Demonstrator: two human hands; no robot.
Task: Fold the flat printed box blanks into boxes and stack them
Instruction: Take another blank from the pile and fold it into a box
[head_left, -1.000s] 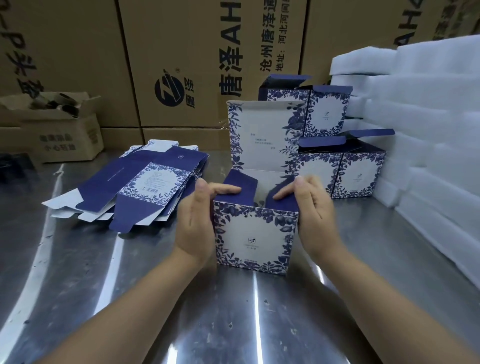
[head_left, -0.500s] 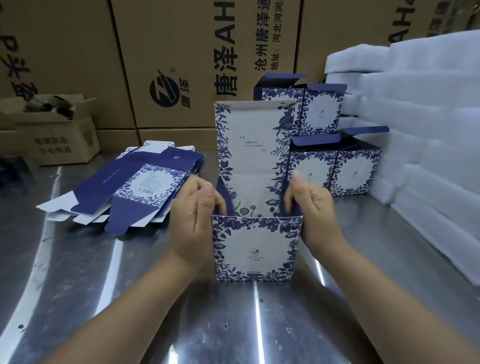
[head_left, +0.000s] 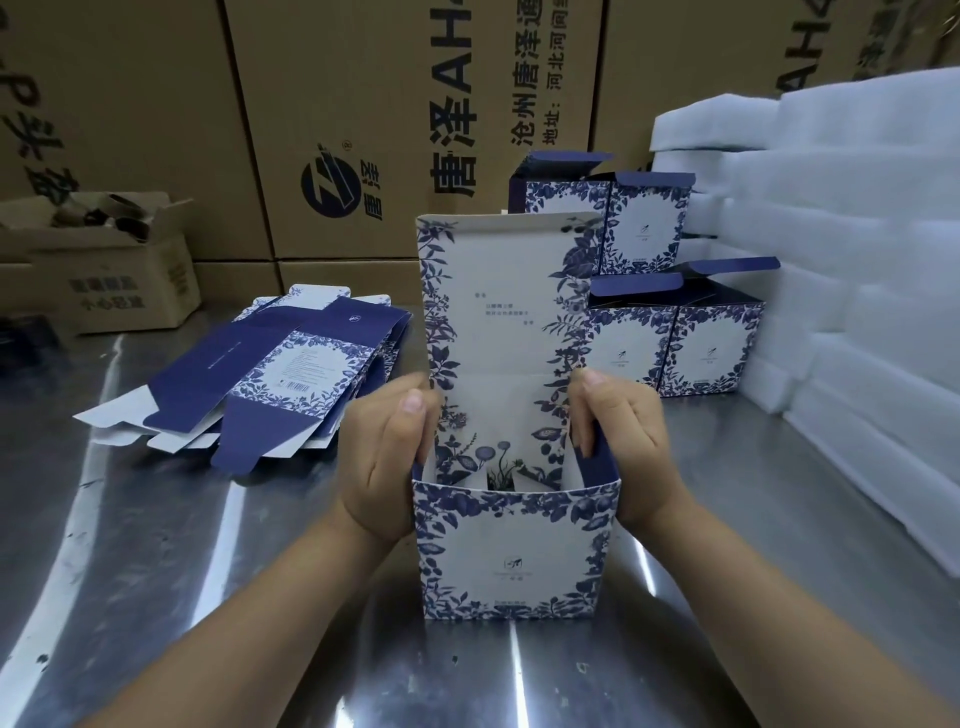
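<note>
Your left hand (head_left: 387, 457) grips the left wall of the box (head_left: 514, 556), fingers curled over its top edge. Your right hand (head_left: 628, 447) pinches the dark blue side flap (head_left: 600, 462) on the opposite wall. The box stands upright on the tabletop (head_left: 208, 597) between both hands, its lid (head_left: 506, 291) raised just beyond your fingertips. The flat blanks (head_left: 270, 374) lie beyond your left hand, out to its left. The folded boxes (head_left: 670, 343) are stacked beyond your right hand, beside the white foam sheets (head_left: 857, 260).
</note>
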